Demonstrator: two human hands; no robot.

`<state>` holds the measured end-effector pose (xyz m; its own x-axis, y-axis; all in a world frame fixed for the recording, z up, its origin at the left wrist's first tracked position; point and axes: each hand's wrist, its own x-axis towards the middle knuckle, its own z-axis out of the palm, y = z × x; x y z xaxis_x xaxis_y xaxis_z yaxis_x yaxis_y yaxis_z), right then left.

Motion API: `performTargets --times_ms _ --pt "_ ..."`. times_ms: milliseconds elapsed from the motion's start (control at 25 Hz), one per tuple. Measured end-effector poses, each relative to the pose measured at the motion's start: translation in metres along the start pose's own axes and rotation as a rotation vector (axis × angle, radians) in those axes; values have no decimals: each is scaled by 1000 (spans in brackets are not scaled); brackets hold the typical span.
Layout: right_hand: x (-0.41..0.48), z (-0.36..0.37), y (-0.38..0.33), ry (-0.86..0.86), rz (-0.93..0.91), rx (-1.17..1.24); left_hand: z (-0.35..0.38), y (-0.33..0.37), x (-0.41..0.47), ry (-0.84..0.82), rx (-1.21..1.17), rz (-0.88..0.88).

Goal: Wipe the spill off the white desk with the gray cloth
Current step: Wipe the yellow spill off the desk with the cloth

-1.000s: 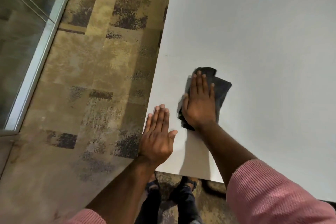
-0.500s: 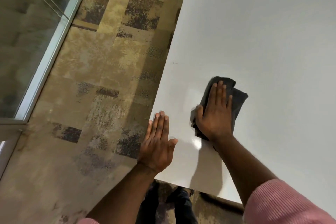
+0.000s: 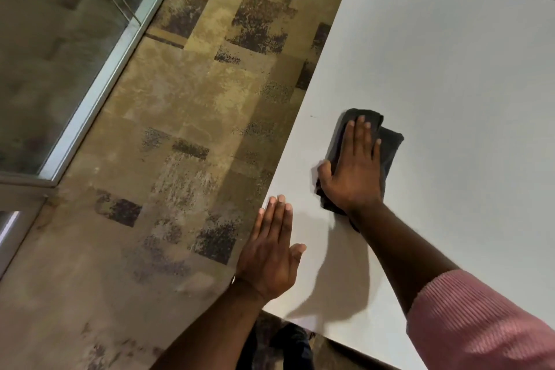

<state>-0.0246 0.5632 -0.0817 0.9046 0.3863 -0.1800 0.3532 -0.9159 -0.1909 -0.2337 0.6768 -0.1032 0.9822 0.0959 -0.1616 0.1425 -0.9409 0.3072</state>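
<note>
From the head camera, the crumpled dark gray cloth (image 3: 387, 144) lies bunched in soft folds on the smooth, matte white desk (image 3: 450, 69), near its left edge and a little in from the near-left corner. The right hand (image 3: 354, 171) presses flat on it, fingers extended and close together, thumb on the cloth's left side. The left hand (image 3: 270, 255) rests open, palm down, on the desk's left edge. No spill is discernible. A ribbed pink sleeve (image 3: 480, 324) covers the right forearm. Mottled tan-and-dark carpet (image 3: 180, 129) lies beside the desk.

Looks like an office to me: plain white desk (image 3: 450, 84), patchy brown-and-dark carpet tiles (image 3: 195, 114) off its left edge, aluminium-framed glass partition (image 3: 99, 90) running along the floor beyond.
</note>
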Motion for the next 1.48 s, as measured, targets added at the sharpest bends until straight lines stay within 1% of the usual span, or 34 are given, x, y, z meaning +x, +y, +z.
performTargets --times_ms 40,80,240,360,440,480,520,600,640,680,720,840,1000,1080,1160,1200,1280,1320,1360,1400,1480 --pt "17 -3 -8 -13 3 20 1 0 1 2 -4 -2" --pt "31 -5 -17 -25 -41 23 1 0 1 0 -8 -7" --pt "57 3 -48 -59 -282 -5 1 -1 2 -11 22 -17" --pt "27 10 -50 -109 -481 -13 2 -1 0 31 -20 -5" --pt "-4 14 -33 -154 -659 -22 1 -1 -1 40 -30 3" --pt "-12 14 -21 -154 -696 -50 1 -1 -2 46 -24 8" --pt "-11 12 -9 -129 -670 -73 2 -1 -2 53 -18 12" --pt "9 6 0 -72 -470 -86 3 -2 -2 68 -28 20" --pt "23 3 -3 -71 -377 -78 4 -2 -2 84 -38 24" --pt "34 1 -9 -83 -331 -67 4 -2 -3 103 -49 30" --pt "41 1 -18 -96 -333 -53 4 -2 -4 123 -61 32" --pt "29 8 -47 -104 -455 -24 3 -2 -6 202 -116 11" --pt "-32 24 -72 -173 -653 37 2 -4 -9 319 -341 -67" --pt "-59 29 -71 -189 -690 147 -1 -5 -11 353 -423 -85" --pt "-74 25 -64 -139 -608 341 -3 -2 -12 362 -504 -96" --pt "-78 20 -59 -65 -524 421 -6 3 -11 374 -536 -126" --pt "-81 9 -48 123 -275 491 -17 12 -3 440 -559 -266" --pt "-79 5 -44 176 -134 497 -24 16 7 474 -558 -370" --pt "-75 1 -41 175 -12 500 -32 18 20 480 -556 -476" --pt "-72 -2 -41 137 66 507 -43 18 33 452 -553 -563" --pt "-70 -9 -44 54 136 574 -59 16 56 339 -547 -671"
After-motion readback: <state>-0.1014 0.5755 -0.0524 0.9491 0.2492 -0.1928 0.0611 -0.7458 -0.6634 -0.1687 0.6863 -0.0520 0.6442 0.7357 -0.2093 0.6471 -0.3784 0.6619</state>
